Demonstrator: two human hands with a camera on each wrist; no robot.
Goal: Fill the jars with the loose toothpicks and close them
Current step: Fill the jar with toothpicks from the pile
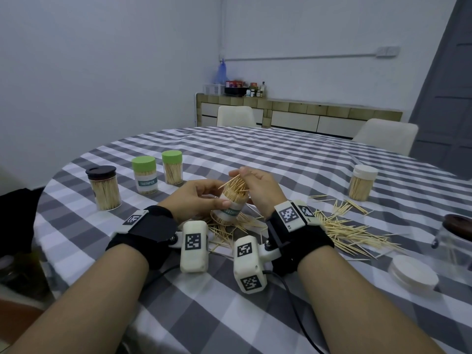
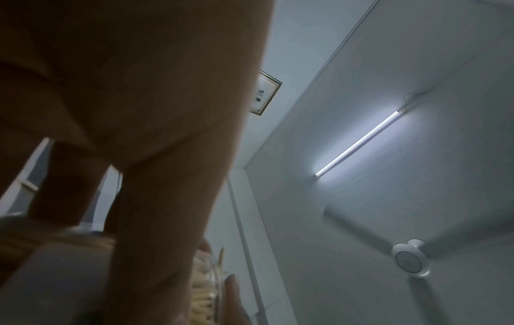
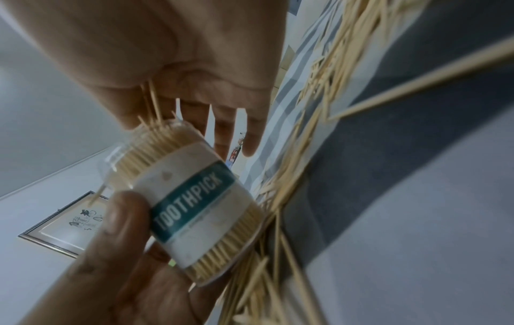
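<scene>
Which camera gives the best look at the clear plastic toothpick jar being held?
The right wrist view: the clear plastic toothpick jar fills it, TOOTHPICK label readable. The head view shows it small between both hands; the left wrist view shows only a blurred edge.

Black wrist straps (image 1: 150, 226), white camera housings (image 1: 194, 246) with black square-code markers, trailing black cables (image 1: 293, 297)
</scene>
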